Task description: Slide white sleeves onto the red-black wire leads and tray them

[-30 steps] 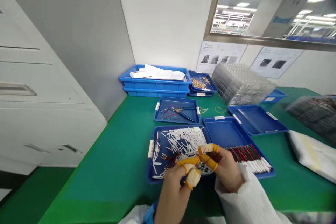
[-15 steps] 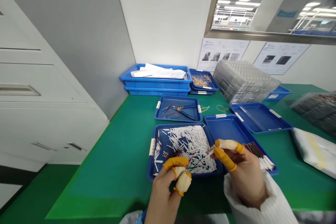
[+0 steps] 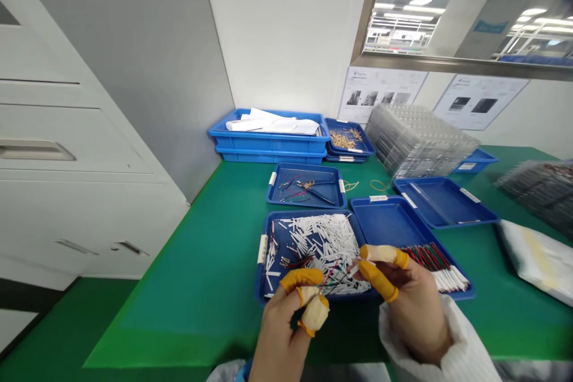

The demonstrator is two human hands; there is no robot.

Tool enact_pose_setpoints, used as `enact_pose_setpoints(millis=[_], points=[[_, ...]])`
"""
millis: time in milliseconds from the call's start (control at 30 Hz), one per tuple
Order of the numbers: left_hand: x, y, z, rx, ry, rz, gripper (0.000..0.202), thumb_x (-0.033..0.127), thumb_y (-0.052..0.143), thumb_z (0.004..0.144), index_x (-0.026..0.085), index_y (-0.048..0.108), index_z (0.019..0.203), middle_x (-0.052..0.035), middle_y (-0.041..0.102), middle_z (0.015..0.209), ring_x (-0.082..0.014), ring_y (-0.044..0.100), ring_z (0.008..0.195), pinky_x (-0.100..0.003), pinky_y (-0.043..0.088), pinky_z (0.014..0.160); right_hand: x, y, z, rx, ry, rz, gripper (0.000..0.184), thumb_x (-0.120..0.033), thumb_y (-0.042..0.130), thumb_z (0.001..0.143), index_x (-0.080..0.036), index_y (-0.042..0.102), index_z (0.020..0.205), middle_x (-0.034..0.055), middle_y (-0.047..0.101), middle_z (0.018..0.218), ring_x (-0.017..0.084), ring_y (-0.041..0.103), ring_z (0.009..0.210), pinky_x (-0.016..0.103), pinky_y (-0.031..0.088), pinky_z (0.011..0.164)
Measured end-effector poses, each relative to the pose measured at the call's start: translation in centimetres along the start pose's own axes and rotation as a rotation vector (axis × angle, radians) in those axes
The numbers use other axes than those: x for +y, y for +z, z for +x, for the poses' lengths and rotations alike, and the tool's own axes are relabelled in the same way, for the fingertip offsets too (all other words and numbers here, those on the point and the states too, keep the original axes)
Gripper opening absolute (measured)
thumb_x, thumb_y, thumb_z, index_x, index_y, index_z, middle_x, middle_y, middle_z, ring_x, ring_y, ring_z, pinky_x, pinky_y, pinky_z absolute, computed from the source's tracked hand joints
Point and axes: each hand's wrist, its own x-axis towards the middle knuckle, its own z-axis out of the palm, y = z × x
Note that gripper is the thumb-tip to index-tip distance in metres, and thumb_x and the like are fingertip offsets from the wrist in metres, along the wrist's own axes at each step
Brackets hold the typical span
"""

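A green table (image 3: 201, 286) fills the lower frame. At centre, against the wall, sit two stacked blue crates (image 3: 268, 146) (the top one holds white sheets (image 3: 273, 125)), a tray of gold bits (image 3: 363, 150) just right of them, then a stack of clear trays (image 3: 416, 140). Pliers (image 3: 313, 190) lie in a small blue tray (image 3: 333, 176) nearer. White drawers (image 3: 67, 191) stand far left.

view: head, one only | from: above the near edge of the green table (image 3: 201, 262) | faces: forward and down, toward the corner wall (image 3: 286, 30) | range: hands (image 3: 286, 334) close at the bottom edge; back trays (image 3: 268, 143) far
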Motion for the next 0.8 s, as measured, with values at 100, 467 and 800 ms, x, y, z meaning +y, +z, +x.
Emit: enact_pose_setpoints(millis=[100,467,800], points=[[-0.3,0.3,0.0,0.018,-0.013,-0.038,0.023,0.011,0.050,0.071,0.020,0.065,0.085,-0.0086,0.063,0.095,-0.0234,0.059,0.088,-0.033,0.049,0.075,0.6,0.4,-0.4,-0.048,0.018,0.014,0.018,-0.016,0.070,0.064,-0.025,0.066,0.080,-0.0025,0.072,0.075,0.012,0.066,0.068,0.019,0.055,0.063],[-1.1,0.8,-0.9,0.005,-0.081,-0.028,0.026,0.017,0.050,0.074,0.021,0.064,0.095,-0.0091,0.061,0.105,-0.0240,0.055,0.098,-0.035,0.046,0.084,-3.2,-0.3,0.6,-0.040,-0.162,-0.194,0.018,-0.014,0.067,0.068,-0.024,0.064,0.083,-0.0014,0.072,0.071,0.016,0.068,0.066,0.024,0.057,0.065],[0.0,0.7,-1.2,0.068,-0.019,0.038,0.030,0.010,0.047,0.069,0.025,0.065,0.088,-0.0060,0.062,0.096,-0.0229,0.058,0.088,-0.033,0.049,0.078,-3.8,0.1,0.6,-0.018,-0.277,-0.335,0.022,-0.012,0.069,0.063,-0.027,0.066,0.079,-0.0041,0.073,0.070,0.014,0.068,0.064,0.017,0.056,0.063]])
